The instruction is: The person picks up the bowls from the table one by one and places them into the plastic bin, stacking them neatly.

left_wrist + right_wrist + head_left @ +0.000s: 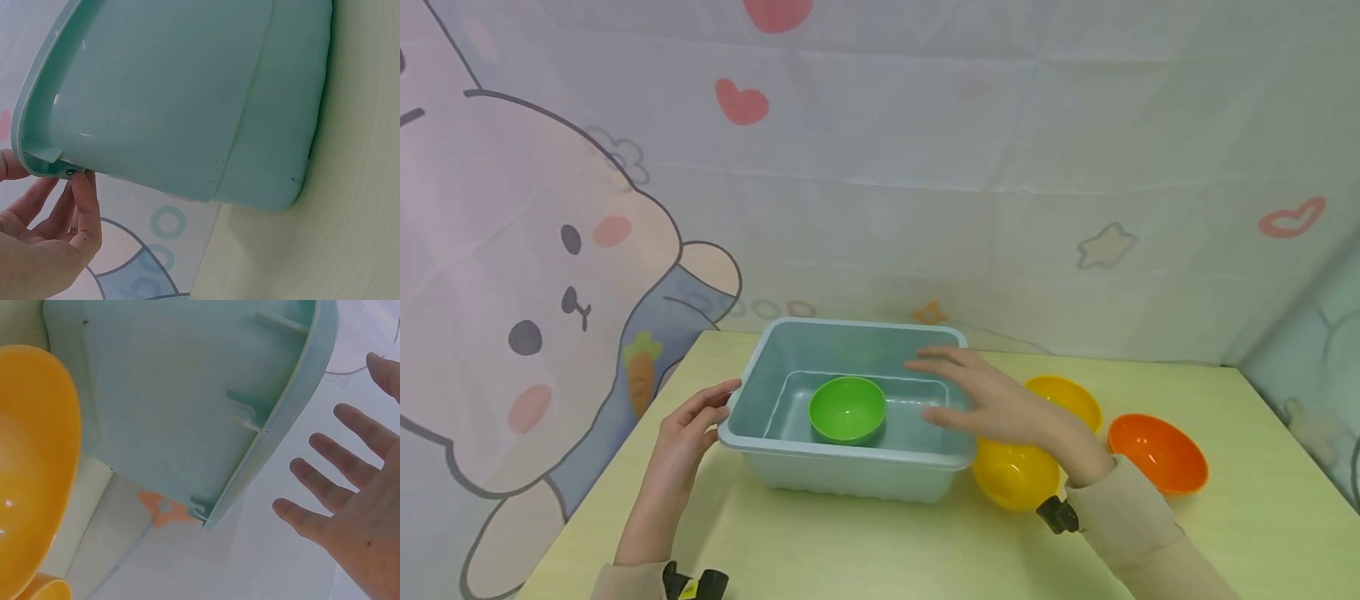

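Note:
A light blue-green plastic basin stands on the table, with a green bowl on its floor. At the basin's left rim, my left hand pinches the edge; the left wrist view has its fingers bent under the lip and the thumb on the other side. My right hand is above the basin's right rim, fingers spread and holding nothing. In the right wrist view those straight fingers are apart from the rim. Below and beside this hand are two yellow bowls, partly hidden by the arm.
An orange bowl sits right of the yellow ones on the pale yellow-green table. Behind the table hangs a printed cloth with hearts and a cartoon animal. Dark wrist devices sit at both sleeves.

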Demonstrator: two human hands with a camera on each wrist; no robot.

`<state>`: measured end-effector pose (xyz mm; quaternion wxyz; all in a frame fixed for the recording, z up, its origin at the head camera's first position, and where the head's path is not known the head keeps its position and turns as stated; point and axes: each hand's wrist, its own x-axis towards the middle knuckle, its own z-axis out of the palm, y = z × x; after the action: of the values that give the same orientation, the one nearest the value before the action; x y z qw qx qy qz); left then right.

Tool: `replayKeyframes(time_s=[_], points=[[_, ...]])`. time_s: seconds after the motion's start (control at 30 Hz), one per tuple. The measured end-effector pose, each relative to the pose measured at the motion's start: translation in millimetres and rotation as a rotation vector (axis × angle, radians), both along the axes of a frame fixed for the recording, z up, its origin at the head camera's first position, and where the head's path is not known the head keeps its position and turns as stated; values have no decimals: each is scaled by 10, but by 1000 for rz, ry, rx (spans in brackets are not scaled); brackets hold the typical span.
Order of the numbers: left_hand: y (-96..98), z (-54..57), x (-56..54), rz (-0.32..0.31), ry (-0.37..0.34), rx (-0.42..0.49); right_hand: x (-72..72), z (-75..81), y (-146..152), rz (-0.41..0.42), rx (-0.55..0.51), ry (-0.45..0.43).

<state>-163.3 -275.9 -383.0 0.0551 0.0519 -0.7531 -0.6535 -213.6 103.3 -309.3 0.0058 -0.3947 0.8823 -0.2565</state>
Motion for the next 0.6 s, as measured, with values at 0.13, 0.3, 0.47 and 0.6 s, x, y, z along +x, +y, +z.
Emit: replayKeyframes(time_s=[0.13,0.3,0.47,0.6], points=[[3,0,-1,2,6,6,58,-14,34,-1,-24,-1],[0,2,-3,-3,9,15,100,-59,69,-9,-43,21],[4,-13,-2,-4,9,18,143,-153,122,-27,-88,16],[-3,-15,0,-1,12,12,173,-237,160,-34,-131,43]])
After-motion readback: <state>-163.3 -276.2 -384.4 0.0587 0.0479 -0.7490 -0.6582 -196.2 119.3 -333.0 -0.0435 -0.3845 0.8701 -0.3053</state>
